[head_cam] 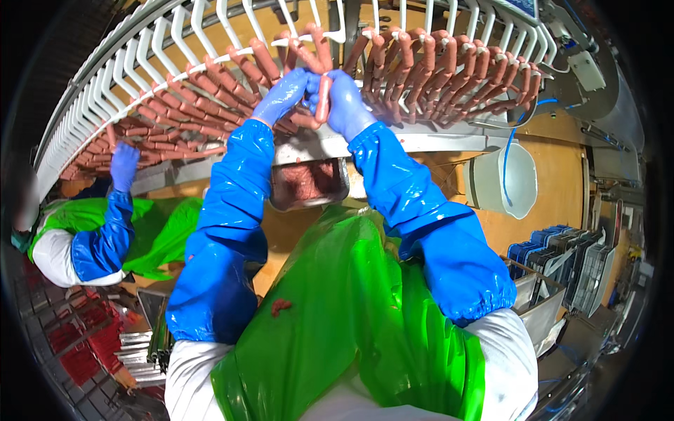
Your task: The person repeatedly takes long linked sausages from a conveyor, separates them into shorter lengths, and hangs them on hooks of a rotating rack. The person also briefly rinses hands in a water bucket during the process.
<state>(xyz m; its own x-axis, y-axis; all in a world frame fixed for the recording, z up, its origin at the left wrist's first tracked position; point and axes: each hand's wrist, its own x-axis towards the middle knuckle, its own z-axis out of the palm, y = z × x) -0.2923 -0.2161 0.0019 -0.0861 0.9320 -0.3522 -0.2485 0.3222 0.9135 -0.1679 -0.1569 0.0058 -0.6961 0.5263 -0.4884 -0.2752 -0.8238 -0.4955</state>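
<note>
Linked raw sausages (408, 58) hang in loops from a row of white hooks (177, 39) that curves across the top of the view. My left hand (284, 94), in a blue glove, is closed around part of a sausage chain near the middle of the row. Beside it, my right hand (345, 102), gloved too, grips the same group of links, and one sausage (324, 100) stands out between the two hands. The exact hold of the fingers is partly hidden. Below the hands, a metal tray (345, 181) holds ground meat (303, 181).
A co-worker's gloved hand (125, 166) touches sausages at the left. A metal rail (421, 143) runs under the hanging links. At right are a whitish tub (503, 179), a blue hose (508, 152) and stacked crates (558, 252). Red crates (79, 358) lie lower left.
</note>
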